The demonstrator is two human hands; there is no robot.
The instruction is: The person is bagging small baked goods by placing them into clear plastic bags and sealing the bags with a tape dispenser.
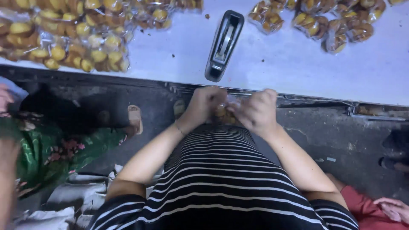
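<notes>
A: Risk check. Both hands work a small clear packet of yellow cookies (222, 113) off the near edge of the white table (298, 64), above the striped shirt (221, 179) and the dark floor (332, 136). Nothing is under it. If the grip slips on slick film, I'd expect it to drop to the floor.

B: Grip state?

A: Left hand (203, 104) curled tight, fingers pressed together on the packet's left end. Right hand (257, 111) also closed, pinching the right end. Packet sits between the two fists, mostly hidden; only a sliver of film and cookie shows.

B: Anything else?

A: Pinching too hard could crush the cookies. The dark tape dispenser (223, 44) stands just beyond the hands, on the table. Heaps of filled packets lie far left (64, 38) and far right (336, 23), well apart from the hands.
</notes>
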